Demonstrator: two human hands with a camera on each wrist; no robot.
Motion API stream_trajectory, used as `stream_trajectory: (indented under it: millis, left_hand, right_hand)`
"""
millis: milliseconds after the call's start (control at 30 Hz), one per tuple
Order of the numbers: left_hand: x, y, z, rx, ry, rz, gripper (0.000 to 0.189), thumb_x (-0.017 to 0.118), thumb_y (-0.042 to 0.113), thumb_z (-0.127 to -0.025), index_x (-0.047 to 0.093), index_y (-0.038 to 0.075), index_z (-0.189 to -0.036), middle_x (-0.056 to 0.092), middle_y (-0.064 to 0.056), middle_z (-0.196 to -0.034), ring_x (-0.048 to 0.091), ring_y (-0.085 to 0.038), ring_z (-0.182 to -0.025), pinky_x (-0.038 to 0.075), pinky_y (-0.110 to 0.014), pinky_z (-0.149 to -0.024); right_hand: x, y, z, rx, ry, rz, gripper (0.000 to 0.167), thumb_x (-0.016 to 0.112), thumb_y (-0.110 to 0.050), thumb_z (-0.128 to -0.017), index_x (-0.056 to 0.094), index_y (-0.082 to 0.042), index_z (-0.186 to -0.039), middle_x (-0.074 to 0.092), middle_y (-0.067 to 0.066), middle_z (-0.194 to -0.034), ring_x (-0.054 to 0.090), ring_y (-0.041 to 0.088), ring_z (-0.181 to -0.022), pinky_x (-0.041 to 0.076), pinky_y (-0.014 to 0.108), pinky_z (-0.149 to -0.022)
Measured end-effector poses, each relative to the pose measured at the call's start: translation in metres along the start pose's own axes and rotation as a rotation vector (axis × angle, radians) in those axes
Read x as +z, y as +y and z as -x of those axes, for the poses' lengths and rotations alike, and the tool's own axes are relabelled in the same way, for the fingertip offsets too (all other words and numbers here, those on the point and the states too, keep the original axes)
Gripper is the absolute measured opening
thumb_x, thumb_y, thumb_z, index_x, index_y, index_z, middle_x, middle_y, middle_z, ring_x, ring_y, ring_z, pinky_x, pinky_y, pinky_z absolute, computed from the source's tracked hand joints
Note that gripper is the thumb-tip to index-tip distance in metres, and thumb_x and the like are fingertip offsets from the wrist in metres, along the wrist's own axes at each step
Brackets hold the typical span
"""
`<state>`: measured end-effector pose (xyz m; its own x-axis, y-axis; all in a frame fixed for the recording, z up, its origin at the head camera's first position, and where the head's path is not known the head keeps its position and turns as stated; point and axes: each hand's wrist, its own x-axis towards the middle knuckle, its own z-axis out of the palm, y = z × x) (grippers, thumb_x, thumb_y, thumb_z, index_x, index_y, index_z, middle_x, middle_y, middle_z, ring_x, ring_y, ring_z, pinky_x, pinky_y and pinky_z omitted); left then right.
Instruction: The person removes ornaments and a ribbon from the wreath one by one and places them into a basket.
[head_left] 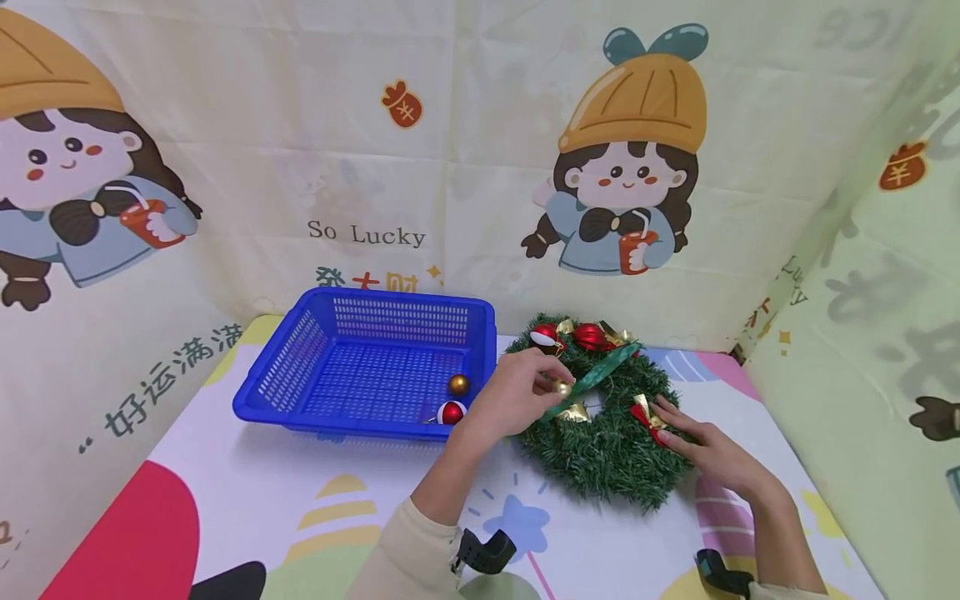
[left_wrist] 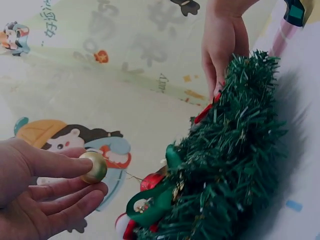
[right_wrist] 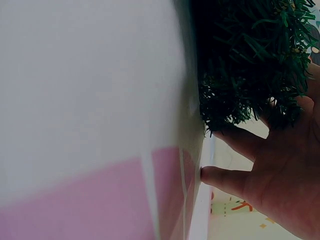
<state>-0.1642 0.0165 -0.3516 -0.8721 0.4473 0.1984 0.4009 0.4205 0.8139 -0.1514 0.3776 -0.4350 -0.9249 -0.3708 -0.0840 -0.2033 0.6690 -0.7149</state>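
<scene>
My left hand pinches a small gold Christmas ball between thumb and fingertips, above the left side of a green wreath. A thin gold thread trails from the ball in the left wrist view. The wreath lies on the table with red balls, gold bows and a shiny green ribbon on it. My right hand rests with extended fingers on the wreath's right side, beside a red and gold bow. The right wrist view shows its fingers along the wreath's edge.
A blue plastic basket stands left of the wreath. Inside it lie a bronze-gold ball and a red and white ball. A printed cloth hangs behind and to the sides of the patterned table.
</scene>
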Motion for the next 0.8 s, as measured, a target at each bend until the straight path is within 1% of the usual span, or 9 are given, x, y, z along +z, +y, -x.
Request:
stream_trajectory:
  millis: [33, 67, 100, 133, 200, 300, 400, 567, 800]
  left_hand:
    - [-0.002, -0.001, 0.001, -0.001, 0.006, -0.005, 0.015, 0.075, 0.008, -0.096, 0.078, 0.017, -0.107, 0.068, -0.002, -0.109, 0.071, -0.013, -0.094, 0.057, -0.021, -0.080]
    - [-0.003, -0.001, 0.002, -0.005, 0.012, -0.008, 0.015, 0.075, 0.008, -0.096, 0.078, 0.017, -0.107, 0.067, -0.002, -0.107, 0.071, -0.013, -0.094, 0.057, -0.021, -0.080]
    - [-0.005, -0.002, 0.004, -0.009, 0.018, -0.008, 0.015, 0.075, 0.008, -0.096, 0.078, 0.018, -0.106, 0.067, -0.002, -0.108, 0.071, -0.013, -0.094, 0.057, -0.022, -0.080]
    - [-0.007, -0.003, 0.005, -0.011, 0.024, -0.007, 0.015, 0.075, 0.008, -0.096, 0.078, 0.018, -0.105, 0.068, -0.002, -0.108, 0.071, -0.014, -0.094, 0.058, -0.022, -0.081]
    - [-0.011, -0.004, 0.009, -0.014, 0.033, 0.000, 0.014, 0.075, 0.007, -0.095, 0.078, 0.016, -0.105, 0.068, -0.002, -0.108, 0.071, -0.014, -0.093, 0.058, -0.023, -0.080]
    - [-0.018, -0.008, 0.014, -0.019, 0.044, 0.006, 0.014, 0.075, 0.006, -0.095, 0.078, 0.013, -0.106, 0.068, -0.003, -0.109, 0.072, -0.015, -0.093, 0.059, -0.024, -0.079]
    - [-0.027, -0.012, 0.017, -0.023, 0.063, -0.005, 0.013, 0.075, 0.005, -0.094, 0.077, 0.010, -0.106, 0.069, -0.005, -0.109, 0.072, -0.017, -0.092, 0.059, -0.026, -0.078]
    - [-0.039, -0.020, 0.022, -0.037, 0.102, -0.036, 0.013, 0.075, 0.005, -0.094, 0.077, 0.010, -0.105, 0.069, -0.007, -0.105, 0.072, -0.018, -0.090, 0.060, -0.028, -0.077]
    - [-0.050, -0.029, 0.026, -0.075, 0.137, -0.062, 0.011, 0.077, 0.006, -0.092, 0.077, 0.012, -0.102, 0.068, -0.006, -0.101, 0.072, -0.018, -0.089, 0.061, -0.031, -0.080]
  right_hand:
    - [0.000, -0.001, 0.000, 0.003, -0.001, -0.001, 0.059, 0.056, -0.032, -0.108, 0.040, -0.009, -0.160, 0.018, 0.017, -0.173, 0.013, 0.057, -0.154, 0.030, 0.051, -0.123]
    - [-0.001, -0.001, 0.000, 0.003, -0.001, -0.005, 0.059, 0.056, -0.031, -0.108, 0.040, -0.009, -0.160, 0.017, 0.017, -0.173, 0.012, 0.058, -0.154, 0.028, 0.060, -0.122]
    - [-0.001, -0.001, 0.000, 0.003, 0.000, -0.004, 0.059, 0.056, -0.031, -0.108, 0.040, -0.009, -0.160, 0.018, 0.018, -0.173, 0.012, 0.058, -0.154, 0.025, 0.071, -0.117]
    - [0.000, -0.002, 0.000, 0.004, 0.000, -0.007, 0.059, 0.056, -0.031, -0.108, 0.040, -0.008, -0.160, 0.017, 0.018, -0.173, 0.011, 0.058, -0.154, 0.020, 0.080, -0.110]
    - [0.000, -0.002, 0.000, 0.009, -0.002, 0.005, 0.059, 0.056, -0.031, -0.108, 0.040, -0.009, -0.161, 0.017, 0.017, -0.173, 0.012, 0.057, -0.154, 0.024, 0.077, -0.112]
    - [0.001, -0.001, 0.000, 0.008, -0.007, 0.013, 0.059, 0.055, -0.031, -0.109, 0.039, -0.010, -0.161, 0.017, 0.017, -0.173, 0.013, 0.057, -0.154, 0.025, 0.075, -0.112]
    - [0.002, 0.000, -0.001, 0.005, -0.007, 0.008, 0.059, 0.055, -0.031, -0.109, 0.040, -0.009, -0.161, 0.017, 0.018, -0.173, 0.012, 0.057, -0.154, 0.024, 0.077, -0.112]
    - [0.000, 0.001, -0.001, 0.003, -0.001, -0.021, 0.059, 0.056, -0.030, -0.108, 0.039, -0.008, -0.161, 0.017, 0.019, -0.172, 0.010, 0.059, -0.153, 0.019, 0.082, -0.110]
    - [0.000, 0.001, 0.000, 0.012, -0.003, -0.032, 0.059, 0.057, -0.029, -0.108, 0.039, -0.009, -0.161, 0.016, 0.018, -0.173, 0.008, 0.058, -0.154, 0.018, 0.081, -0.111]
